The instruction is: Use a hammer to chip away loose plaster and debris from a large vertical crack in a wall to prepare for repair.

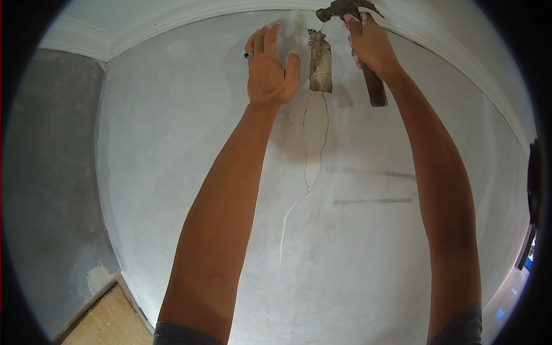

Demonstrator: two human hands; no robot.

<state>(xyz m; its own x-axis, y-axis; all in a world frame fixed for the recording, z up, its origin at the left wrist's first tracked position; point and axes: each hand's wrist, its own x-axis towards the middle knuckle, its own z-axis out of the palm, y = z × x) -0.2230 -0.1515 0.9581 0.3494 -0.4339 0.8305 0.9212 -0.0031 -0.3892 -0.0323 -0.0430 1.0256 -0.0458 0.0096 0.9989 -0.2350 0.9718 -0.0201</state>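
My right hand (371,46) is wrapped round the handle of a claw hammer (375,89), high up near its head. The hammer's dark metal head is by the ceiling trim, and its handle end points down. To the left, my left hand (269,72) is raised at the wall (218,138) with fingers stretched out and a ring on one finger. Whether its palm touches the wall I cannot tell. Between both hands lies a narrow, rough brown strip (321,63) with ragged edges, where the plaster looks broken away. Below it, two cracks (307,184) in the plaster meet and run downward as one.
White moulded trim (172,26) runs along the top of the wall. A darker grey wall (52,167) meets it at the left corner, above a wooden panel (109,319). Two dark smudged lines (374,201) mark the plaster at right. A dark object (535,184) stands at the right edge.
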